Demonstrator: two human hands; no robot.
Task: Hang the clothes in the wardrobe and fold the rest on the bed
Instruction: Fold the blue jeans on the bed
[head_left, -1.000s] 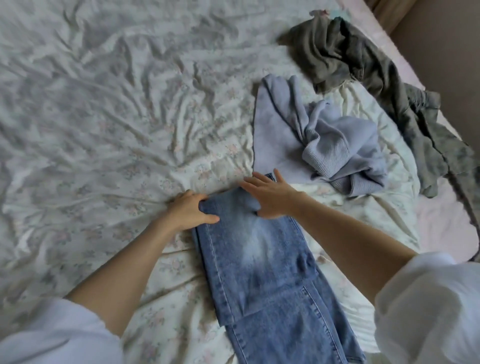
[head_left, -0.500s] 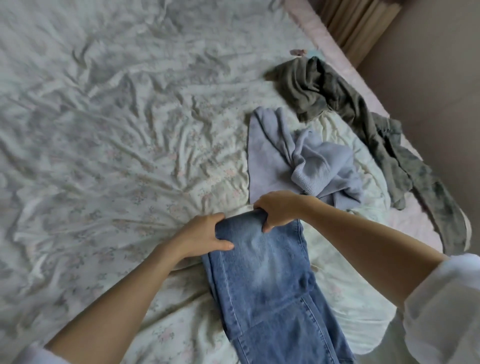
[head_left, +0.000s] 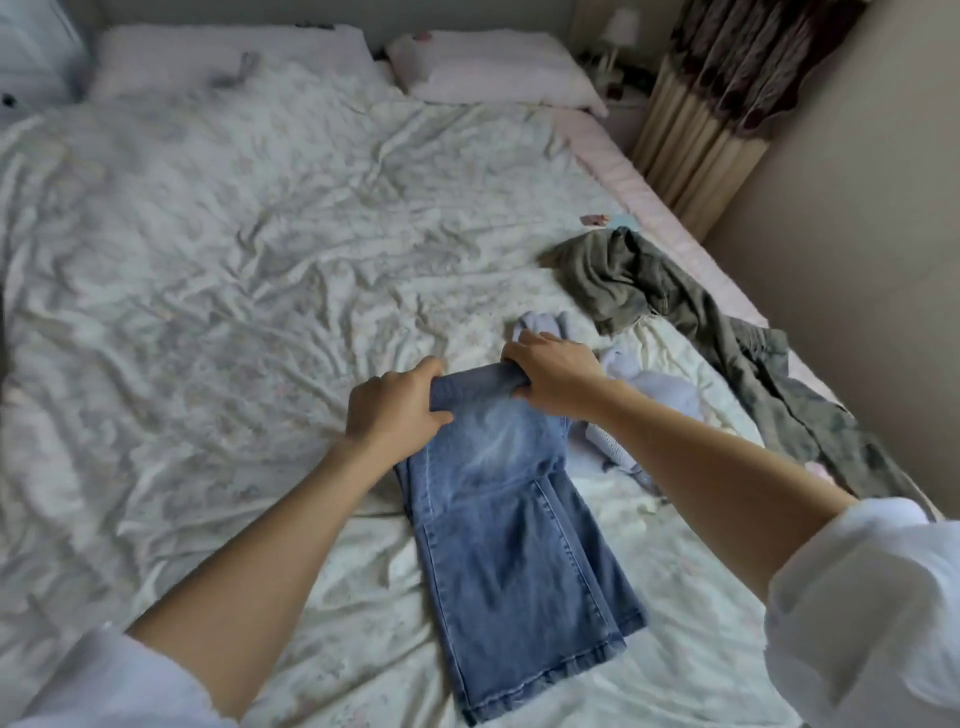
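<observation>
Faded blue denim jeans (head_left: 511, 525), already doubled lengthwise, lie at lower centre of the frame on the crumpled pale floral bed sheet (head_left: 208, 291). At their far folded edge the left hand (head_left: 395, 410) and right hand (head_left: 553, 376) each grip a corner, fingers curled round the cloth. In my judgement the next fold wants both corners drawn evenly toward the hems, edges aligned; beyond lie a lilac ribbed knit top (head_left: 649, 395) and an olive-grey garment (head_left: 675, 301).

No readable text, labels, brands or numbers anywhere in view. Jeans (head_left: 514, 519), bed sheet (head_left: 234, 270), pillows (head_left: 493, 67): no legible print. Sheet carries faint floral pattern only, no lettering.
</observation>
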